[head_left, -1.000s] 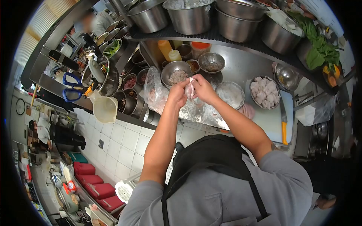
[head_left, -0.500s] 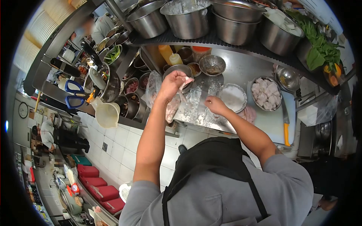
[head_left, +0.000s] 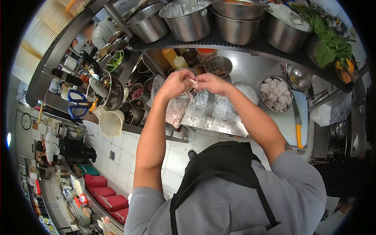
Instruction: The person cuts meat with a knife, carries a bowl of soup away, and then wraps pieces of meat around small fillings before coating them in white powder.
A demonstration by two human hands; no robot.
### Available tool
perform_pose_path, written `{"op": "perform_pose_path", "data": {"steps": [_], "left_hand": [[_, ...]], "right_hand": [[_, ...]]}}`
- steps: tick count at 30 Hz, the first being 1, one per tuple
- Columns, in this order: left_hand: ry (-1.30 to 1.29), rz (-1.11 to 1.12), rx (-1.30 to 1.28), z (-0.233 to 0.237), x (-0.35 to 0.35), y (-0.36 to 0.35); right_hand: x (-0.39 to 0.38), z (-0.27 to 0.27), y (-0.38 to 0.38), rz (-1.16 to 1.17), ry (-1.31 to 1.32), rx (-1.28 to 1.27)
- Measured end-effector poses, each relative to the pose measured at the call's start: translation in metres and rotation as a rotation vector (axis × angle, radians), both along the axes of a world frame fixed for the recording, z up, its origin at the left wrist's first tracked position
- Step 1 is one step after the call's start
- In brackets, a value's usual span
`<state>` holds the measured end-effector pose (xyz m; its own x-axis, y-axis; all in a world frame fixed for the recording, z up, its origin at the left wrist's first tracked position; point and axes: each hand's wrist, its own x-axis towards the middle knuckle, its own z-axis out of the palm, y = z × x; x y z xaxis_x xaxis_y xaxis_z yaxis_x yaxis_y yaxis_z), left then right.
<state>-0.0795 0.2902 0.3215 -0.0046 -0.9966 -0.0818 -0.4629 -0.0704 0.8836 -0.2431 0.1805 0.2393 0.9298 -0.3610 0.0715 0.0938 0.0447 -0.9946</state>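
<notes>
My left hand [head_left: 175, 84] is closed on a pale piece of raw meat [head_left: 190, 84]. My right hand [head_left: 212, 83] meets it fingertip to fingertip and pinches the same piece, which is mostly hidden by the fingers. Both hands are above a round metal bowl [head_left: 188, 71] at the counter's left side. Just below my left hand lies a clear plastic bag [head_left: 176, 112] with raw meat inside. Behind my right forearm, a round dish of white powder [head_left: 246, 91] shows in part. White powder is strewn on the steel counter [head_left: 200, 119].
To the right, a metal bowl of pale, powder-coated pieces [head_left: 275, 80] sits by a white cutting board [head_left: 288, 131] bearing a yellow-handled knife [head_left: 299, 133]. Large steel pots [head_left: 188, 25] line the shelf above. Blue-handled scissors [head_left: 77, 102] hang at left. Another person [head_left: 58, 145] stands farther off.
My right hand has moved left and up from beside the powder dish to join my left hand at the meat. Its fingers now pinch the piece. The view has shifted slightly.
</notes>
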Motion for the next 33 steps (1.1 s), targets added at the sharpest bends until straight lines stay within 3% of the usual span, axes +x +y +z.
{"op": "perform_pose_path", "data": {"steps": [2,6,9,13,16,19,23,26,29,33], "left_hand": [[-0.236,0.11,-0.075,0.006,-0.003,0.006],[-0.359,0.145,-0.111,-0.001,0.003,0.015],[-0.423,0.128,-0.032,-0.003,0.005,0.019],[-0.412,0.092,-0.049,-0.014,0.013,0.02],[-0.388,0.05,-0.075,-0.017,0.014,0.019],[-0.417,0.022,-0.074,-0.013,0.014,0.02],[-0.53,0.063,-0.046,-0.005,0.015,0.03],[-0.598,0.043,-0.08,-0.016,0.019,0.035],[-0.69,0.067,-0.079,-0.021,0.009,0.04],[-0.715,0.108,-0.128,-0.039,0.004,0.044]], "right_hand": [[0.0,0.004,-0.013,0.027,0.105,-0.162],[-0.006,0.022,-0.027,0.037,0.098,-0.413],[-0.014,0.038,-0.034,0.027,0.27,-0.522],[-0.014,0.056,-0.029,-0.075,0.606,-0.884],[0.0,0.028,-0.009,-0.224,0.018,-0.851],[0.017,0.025,0.002,0.124,0.149,-0.611],[0.025,0.021,0.01,0.149,0.309,-0.562],[0.021,0.03,0.022,0.105,0.32,-0.653],[0.029,0.018,0.026,0.055,0.316,-0.956],[0.03,0.015,0.033,-0.019,0.315,-1.178]]}}
